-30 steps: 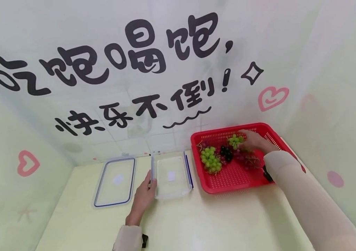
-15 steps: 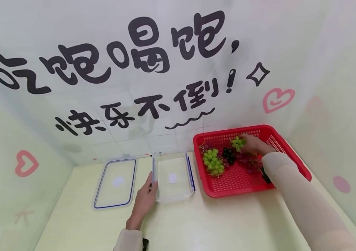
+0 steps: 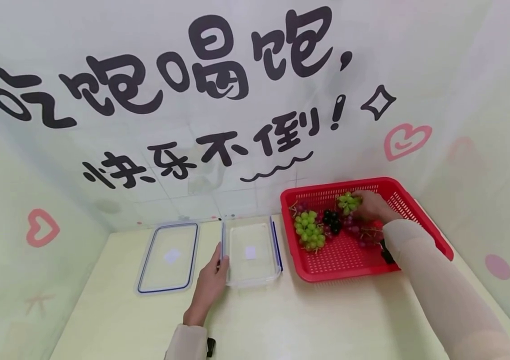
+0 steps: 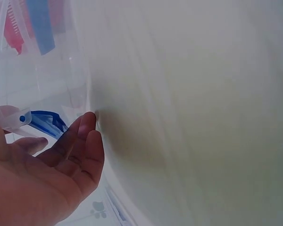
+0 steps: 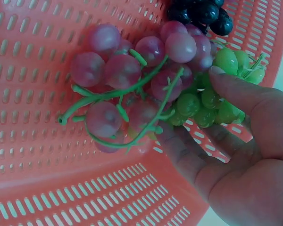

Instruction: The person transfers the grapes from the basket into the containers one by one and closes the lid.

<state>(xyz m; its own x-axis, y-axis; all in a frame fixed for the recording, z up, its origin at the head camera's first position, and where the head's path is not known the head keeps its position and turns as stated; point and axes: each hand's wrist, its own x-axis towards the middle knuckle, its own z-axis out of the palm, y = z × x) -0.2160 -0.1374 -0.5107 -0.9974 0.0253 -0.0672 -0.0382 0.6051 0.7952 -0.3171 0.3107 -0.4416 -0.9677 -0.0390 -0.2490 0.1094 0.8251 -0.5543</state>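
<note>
In the head view, the right hand (image 3: 372,206) reaches over the basket (image 3: 342,259) and holds the small green bunch (image 3: 348,203) in the far part of it, near the far wall. The big green bunch (image 3: 310,232) lies at the basket's left side, and the black grapes (image 3: 332,221) lie between the two green bunches. Purple grapes (image 3: 368,235) lie just nearer than the right hand, with more beside the black grapes. The left hand (image 3: 210,284) is at the near left corner of the box (image 3: 257,235), thumb and fingers on either side of its edge. The lid (image 3: 165,272) lies flat on the table (image 3: 282,325), left of the box, and the basket stands to the right. The wall (image 3: 174,125) behind carries dark lettering and pink hearts.

In the left wrist view, the left hand's fingers are bent and close together against the clear box, beside a blue-edged flap; they seem to hold the box's edge, though the thumb is mostly hidden.

In the right wrist view, the right hand is closed on the small green bunch, thumb on one side and fingers curled under the other. The purple grapes, with green stems, lie against it, and the black grapes are just beyond.
</note>
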